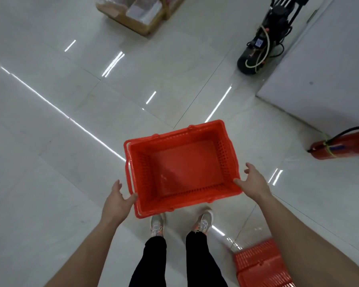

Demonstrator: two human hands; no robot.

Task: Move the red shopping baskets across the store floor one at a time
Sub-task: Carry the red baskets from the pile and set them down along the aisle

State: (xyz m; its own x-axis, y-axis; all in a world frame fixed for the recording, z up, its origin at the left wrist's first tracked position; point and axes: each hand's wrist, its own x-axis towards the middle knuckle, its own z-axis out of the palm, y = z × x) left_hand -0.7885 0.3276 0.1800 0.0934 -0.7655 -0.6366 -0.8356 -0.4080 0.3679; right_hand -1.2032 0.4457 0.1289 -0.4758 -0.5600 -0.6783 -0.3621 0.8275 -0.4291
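The red basket (182, 168) is off the white tiled floor (50, 162), its mouth facing straight up and nothing inside. Its long axis runs from the person's left to their right, skewed so that the right end lies a little farther away. The handles are folded down along the rim.

The left hand (117, 200) is at the basket's near-left corner, thumb touching the rim and fingers (117, 184) loosely extended beside the short wall. The right hand (254, 183) is at the near-right corner, thumb against the rim and fingers (249, 167) spread open just outside it; neither hand is curled around the basket.

The shoes (204, 221) show just below the basket's near edge. A second red basket (261, 264) is low to its near right. A fire extinguisher (344, 143) lies off to the basket's right, and a black machine (263, 38) stands well beyond its far-right corner.
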